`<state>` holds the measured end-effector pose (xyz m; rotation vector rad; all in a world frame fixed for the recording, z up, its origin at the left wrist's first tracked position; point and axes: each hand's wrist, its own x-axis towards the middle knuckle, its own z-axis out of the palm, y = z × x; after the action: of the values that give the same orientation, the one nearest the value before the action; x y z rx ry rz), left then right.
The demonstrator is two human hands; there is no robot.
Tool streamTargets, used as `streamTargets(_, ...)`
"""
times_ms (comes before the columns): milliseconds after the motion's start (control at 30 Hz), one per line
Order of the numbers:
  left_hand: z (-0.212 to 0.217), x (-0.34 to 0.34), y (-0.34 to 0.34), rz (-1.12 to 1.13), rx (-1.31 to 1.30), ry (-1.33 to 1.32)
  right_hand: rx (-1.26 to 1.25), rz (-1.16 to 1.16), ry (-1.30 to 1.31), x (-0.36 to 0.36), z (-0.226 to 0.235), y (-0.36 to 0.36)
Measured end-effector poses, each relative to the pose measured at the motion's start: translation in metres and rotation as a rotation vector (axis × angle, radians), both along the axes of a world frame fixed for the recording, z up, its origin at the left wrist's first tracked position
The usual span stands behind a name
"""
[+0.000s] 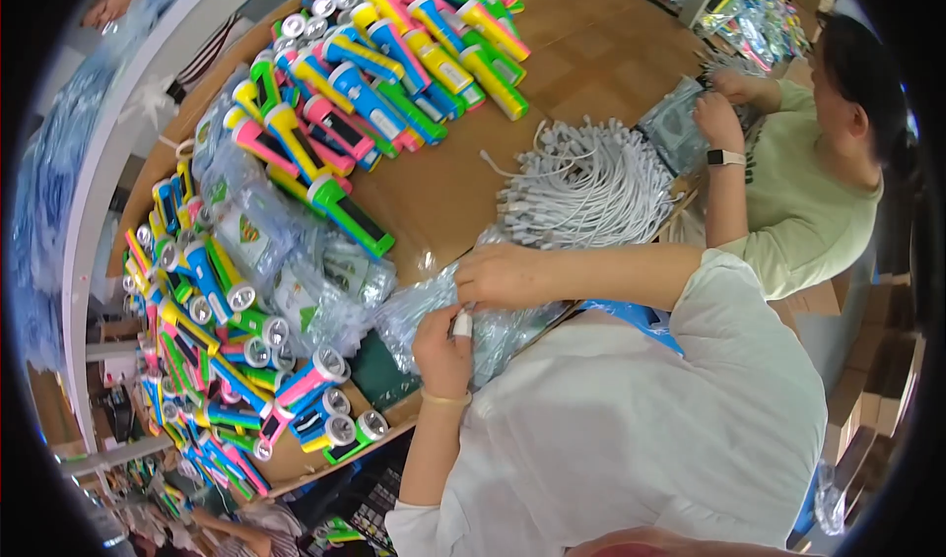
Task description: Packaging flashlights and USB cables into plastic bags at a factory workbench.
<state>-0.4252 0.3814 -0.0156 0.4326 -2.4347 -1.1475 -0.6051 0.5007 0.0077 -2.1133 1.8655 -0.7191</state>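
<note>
My left hand (442, 355) is closed over a spread of clear plastic bags (414, 306), a white cover or small white piece (462, 324) showing at its thumb. Just above it, my right hand (501, 274) has its fingers curled down, the tips almost meeting those of the left. Whatever the fingertips pinch is too small or hidden to make out. Left of my hands lie filled clear bags (296, 306) with printed cards inside. A green and black flashlight (351, 216) lies beyond these bags. White cables (586, 188) are heaped just beyond my right hand.
Colourful flashlights are piled at the far left (394, 60) and near left (217, 311) of the cardboard-covered table (434, 188). At right, a person in a light green top (813, 197) handles things beside a stack of clear bags (673, 124). Cartons (867, 360) stand behind.
</note>
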Motion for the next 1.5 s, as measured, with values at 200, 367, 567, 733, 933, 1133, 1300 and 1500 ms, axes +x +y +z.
streamTargets(200,0.007,0.034,-0.009,0.077,-0.028,-0.020,-0.061,-0.020,-0.072,-0.009,-0.004,-0.001)
streamTargets(367,0.013,0.061,-0.018,0.237,0.110,0.005,0.008,-0.101,0.021,-0.007,0.006,-0.005)
streamTargets(567,0.022,0.059,-0.013,0.238,0.295,0.001,-0.017,0.214,-0.348,0.031,0.007,-0.028)
streamTargets(733,0.015,0.071,-0.016,0.255,0.356,-0.005,0.008,0.170,-0.387,0.028,0.003,-0.028)
streamTargets(933,0.023,0.068,-0.019,0.081,0.049,0.001,0.008,0.217,-0.313,0.027,-0.001,-0.030)
streamTargets(1133,0.028,0.069,-0.023,0.056,-0.065,-0.026,0.193,0.179,-0.209,-0.035,0.006,-0.025)
streamTargets(1300,0.029,0.062,-0.021,-0.004,-0.124,-0.062,0.027,-1.001,0.205,-0.174,0.003,-0.047)
streamTargets(1500,0.034,0.042,-0.015,-0.327,-0.090,0.096,0.314,-1.297,0.074,-0.247,-0.034,-0.031)
